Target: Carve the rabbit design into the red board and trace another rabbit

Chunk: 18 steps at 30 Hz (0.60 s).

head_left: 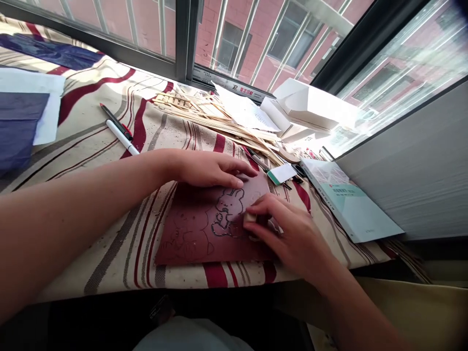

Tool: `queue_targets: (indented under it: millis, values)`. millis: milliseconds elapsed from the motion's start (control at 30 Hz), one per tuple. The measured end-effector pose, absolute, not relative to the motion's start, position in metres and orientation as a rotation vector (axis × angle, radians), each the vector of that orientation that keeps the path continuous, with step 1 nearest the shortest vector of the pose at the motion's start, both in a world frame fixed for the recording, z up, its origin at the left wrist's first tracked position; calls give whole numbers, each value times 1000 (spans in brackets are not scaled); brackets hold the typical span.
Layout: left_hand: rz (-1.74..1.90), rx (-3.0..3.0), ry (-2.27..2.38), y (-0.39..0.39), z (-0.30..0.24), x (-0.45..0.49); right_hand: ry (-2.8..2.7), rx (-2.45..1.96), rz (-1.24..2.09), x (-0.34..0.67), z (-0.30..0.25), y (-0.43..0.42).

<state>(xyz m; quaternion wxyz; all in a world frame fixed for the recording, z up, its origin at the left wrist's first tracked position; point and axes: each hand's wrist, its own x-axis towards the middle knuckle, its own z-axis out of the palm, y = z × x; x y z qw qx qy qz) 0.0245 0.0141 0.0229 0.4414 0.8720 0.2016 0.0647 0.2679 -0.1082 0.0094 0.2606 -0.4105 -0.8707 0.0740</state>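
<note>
Left hand (208, 169) — fingers together, resting flat on a dark red board (186, 231) lying on striped cloth (87, 161). Right hand (292, 234) — fingers clamped on a small pale block (250, 217), held against the board's rough, dark-lined rabbit outline (228, 209).

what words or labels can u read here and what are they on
Strip along the window frame: "P", then a few characters too blurred to read.
Pale green book: cover print too small to read.
Loose white paper: lines of print too small to read.
</note>
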Motion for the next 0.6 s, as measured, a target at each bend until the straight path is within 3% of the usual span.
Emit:
queue_targets:
  millis: [133,267,400,533,600]
  values:
    - [172,2160,506,14,23,25,-2243,-1220,-32,264,10,-106]
    - [162,2177,496,14,23,24,-2369,-1063,177,264,8,-109]
    - [152,2208,509,12,24,25,-2225,-1221,-42,264,6,-110]
    - [147,2208,520,10,26,28,-2395,-1066,177,265,7,-124]
    - [141,2215,529,10,27,28,-2394,-1059,101,268,8,-132]
